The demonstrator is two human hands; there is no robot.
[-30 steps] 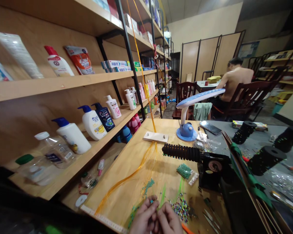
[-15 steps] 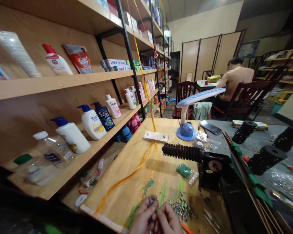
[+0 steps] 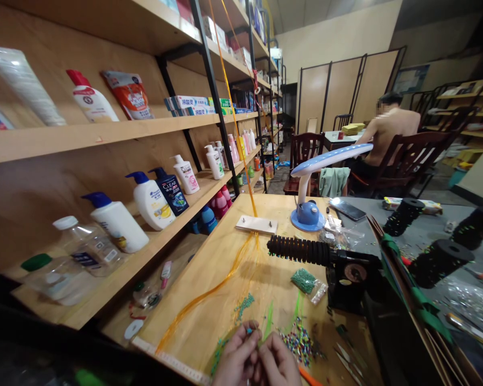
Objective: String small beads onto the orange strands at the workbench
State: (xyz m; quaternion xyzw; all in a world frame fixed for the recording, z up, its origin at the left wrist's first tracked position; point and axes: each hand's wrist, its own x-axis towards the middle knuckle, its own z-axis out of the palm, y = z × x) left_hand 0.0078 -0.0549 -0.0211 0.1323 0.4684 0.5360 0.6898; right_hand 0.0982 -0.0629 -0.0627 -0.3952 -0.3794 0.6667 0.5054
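Observation:
Close together at the bottom of the head view, my left hand point(image 3: 238, 356) and my right hand point(image 3: 279, 360) pinch with thumbs and fingers curled inward. A small teal spot, like a bead, shows at the left fingertips; what else lies between the fingers is too small to make out. Just beyond them is a scatter of teal beads point(image 3: 244, 307). Multicoloured beads point(image 3: 300, 343) lie in a heap right of my right hand, with bright green strands point(image 3: 269, 317) close by. Orange threads point(image 3: 209, 292) run across the wooden tabletop from under a small bolted plate point(image 3: 256, 225).
A black ribbed roller point(image 3: 298, 251) on a black machine point(image 3: 352, 281) stands at right, near a bag of green beads point(image 3: 304, 281). Scissors point(image 3: 348, 362) lie lower right. A blue lamp point(image 3: 308, 214) stands behind. Shelves of bottles point(image 3: 153, 201) line the left. Another person point(image 3: 394, 126) sits farther back.
My hands stay almost in place, still pinched together. The view has shifted very slightly.

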